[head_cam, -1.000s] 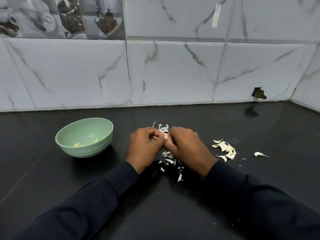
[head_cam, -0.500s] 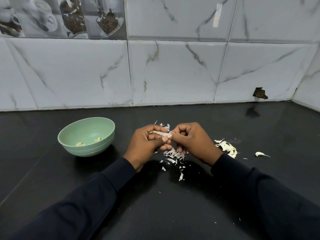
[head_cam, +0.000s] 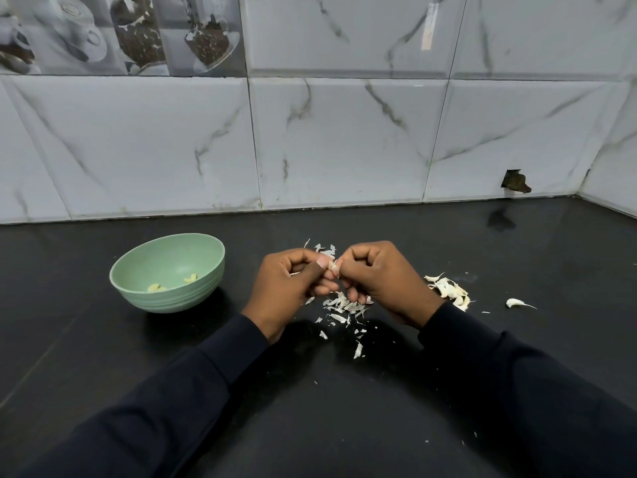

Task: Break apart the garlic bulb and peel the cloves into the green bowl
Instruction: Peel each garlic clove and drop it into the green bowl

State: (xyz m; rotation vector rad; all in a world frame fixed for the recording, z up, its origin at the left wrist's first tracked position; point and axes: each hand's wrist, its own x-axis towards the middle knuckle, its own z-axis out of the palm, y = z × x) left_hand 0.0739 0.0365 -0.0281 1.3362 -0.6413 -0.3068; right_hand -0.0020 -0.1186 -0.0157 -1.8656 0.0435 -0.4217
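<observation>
Black counter (head_cam: 206, 391): left hand (head_cam: 293, 284) and right hand (head_cam: 382, 274) both pinch one clove (head_cam: 333, 266), mid-peel; next, probably strip skin, drop in green bowl (head_cam: 144, 294).

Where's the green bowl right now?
In the head view, the green bowl sits on the black counter at left, beside the left hand, two peeled cloves inside.

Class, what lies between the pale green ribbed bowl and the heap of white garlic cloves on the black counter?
The head view shows the left hand and right hand pinching one garlic clove, with scattered papery white skins beneath.
</observation>
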